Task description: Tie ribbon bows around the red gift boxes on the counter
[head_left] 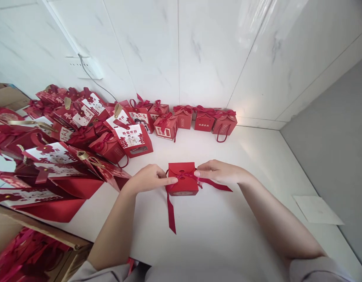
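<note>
A small red gift box (182,187) sits on the white surface (216,231) in front of me. A dark red ribbon (170,213) crosses its top, with one tail hanging toward me and another trailing right. My left hand (148,178) is curled, its forefinger stretched onto the ribbon at the box's left top edge. My right hand (217,171) pinches the ribbon at the box's right top edge.
Several finished red boxes with bows (204,118) line the marble wall. A heap of red gift boxes and bags (69,149) fills the left side. A cardboard box of red ribbons (24,254) sits at lower left. A white paper sheet (317,209) lies at right.
</note>
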### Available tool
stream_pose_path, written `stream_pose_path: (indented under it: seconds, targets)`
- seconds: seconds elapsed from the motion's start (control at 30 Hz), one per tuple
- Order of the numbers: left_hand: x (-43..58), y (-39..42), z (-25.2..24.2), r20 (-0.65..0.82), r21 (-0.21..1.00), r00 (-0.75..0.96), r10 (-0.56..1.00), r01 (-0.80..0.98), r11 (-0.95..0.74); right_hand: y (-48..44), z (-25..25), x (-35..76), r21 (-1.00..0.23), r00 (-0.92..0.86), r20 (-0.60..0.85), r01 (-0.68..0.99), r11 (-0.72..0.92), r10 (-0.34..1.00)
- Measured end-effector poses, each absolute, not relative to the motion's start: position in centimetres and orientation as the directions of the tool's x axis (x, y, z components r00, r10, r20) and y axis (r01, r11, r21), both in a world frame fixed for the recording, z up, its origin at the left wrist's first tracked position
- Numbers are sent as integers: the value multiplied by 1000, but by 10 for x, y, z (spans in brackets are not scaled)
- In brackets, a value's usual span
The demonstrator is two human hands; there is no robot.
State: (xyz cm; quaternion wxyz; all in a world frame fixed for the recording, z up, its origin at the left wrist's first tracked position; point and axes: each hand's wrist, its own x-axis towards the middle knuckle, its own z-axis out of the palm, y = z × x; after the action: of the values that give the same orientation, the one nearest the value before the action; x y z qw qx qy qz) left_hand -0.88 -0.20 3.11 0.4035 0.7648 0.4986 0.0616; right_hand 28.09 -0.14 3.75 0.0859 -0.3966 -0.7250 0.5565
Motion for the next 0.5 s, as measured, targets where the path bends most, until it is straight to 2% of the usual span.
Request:
stream_pose_path:
  seconds: [0.17, 0.27, 0.4, 0.5]
  targets:
    - [-5, 0, 39, -331, 806, 654, 680, 571, -157, -2, 27, 272, -951, -684, -276, 296, -90, 675]
    - [-3, 2, 40, -310, 864, 655, 689, 497, -84, 0, 24, 272, -966, -724, -253, 228, -123, 642]
    - [-5, 0, 36, -328, 802, 563, 758, 590, -92, 1, 23, 273, -959, -732, -272, 256, -118, 625]
    - [-5, -4, 35, -385, 745, 580, 718, 655, -129, 1, 24, 274, -947, -712, -300, 304, -106, 636]
